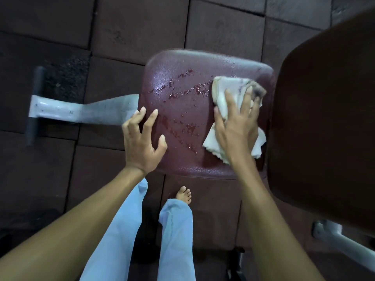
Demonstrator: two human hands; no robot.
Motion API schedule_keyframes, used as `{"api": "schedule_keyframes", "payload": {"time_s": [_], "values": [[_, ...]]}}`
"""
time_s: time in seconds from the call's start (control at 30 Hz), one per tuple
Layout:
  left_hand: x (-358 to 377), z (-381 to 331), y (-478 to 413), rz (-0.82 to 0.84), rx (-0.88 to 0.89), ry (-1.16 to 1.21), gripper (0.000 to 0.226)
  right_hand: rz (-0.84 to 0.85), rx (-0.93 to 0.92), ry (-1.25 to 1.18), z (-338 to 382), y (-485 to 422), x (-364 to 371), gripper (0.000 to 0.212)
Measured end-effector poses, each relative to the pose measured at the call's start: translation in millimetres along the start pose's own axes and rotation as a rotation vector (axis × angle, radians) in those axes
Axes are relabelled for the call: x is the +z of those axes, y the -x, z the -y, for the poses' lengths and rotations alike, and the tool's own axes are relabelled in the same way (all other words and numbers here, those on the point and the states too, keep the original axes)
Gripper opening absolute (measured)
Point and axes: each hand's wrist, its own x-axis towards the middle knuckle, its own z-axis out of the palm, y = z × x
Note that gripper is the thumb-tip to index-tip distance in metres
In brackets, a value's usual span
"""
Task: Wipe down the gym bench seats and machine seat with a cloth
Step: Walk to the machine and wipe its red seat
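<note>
A dark red padded bench seat (182, 82) lies below me, its middle streaked with wet drops. A crumpled white cloth (227, 88) with a dark stain rests on the seat's right side. My right hand (237, 124) presses flat on the cloth, fingers spread over it. My left hand (142, 138) hovers at the seat's left edge with fingers apart, holding nothing. To the right rises the bench's dark red back pad (328, 118), close beside the cloth.
A grey metal frame leg (81, 110) with a black crossbar (35, 104) runs left from under the seat. Dark rubber floor tiles (50, 179) surround the bench. My legs in light blue trousers (174, 236) and a bare foot (183, 194) stand at its near edge.
</note>
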Motion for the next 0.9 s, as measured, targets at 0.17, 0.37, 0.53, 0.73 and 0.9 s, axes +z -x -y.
{"api": "schedule_keyframes", "payload": {"time_s": [0.17,0.37,0.53,0.73,0.9], "values": [[-0.6,0.0,-2.1,0.019,-0.014,-0.006,0.059,0.047,-0.130,0.026,-24.2,25.9,0.5,0.053],[0.7,2.0,0.5,0.005,-0.005,0.007,0.060,0.000,0.140,0.013,4.9,-73.7,-0.7,0.055],[0.4,0.7,-0.9,0.002,-0.001,0.011,0.060,-0.034,-0.265,0.017,14.3,-42.9,3.9,0.050],[0.7,3.4,-1.8,0.014,-0.022,0.021,0.060,0.044,-0.389,0.023,-39.7,-19.0,-4.5,0.051],[-1.0,2.5,-1.1,0.023,-0.020,0.028,0.060,-0.035,0.028,0.031,31.6,-81.7,5.4,0.048]]}}
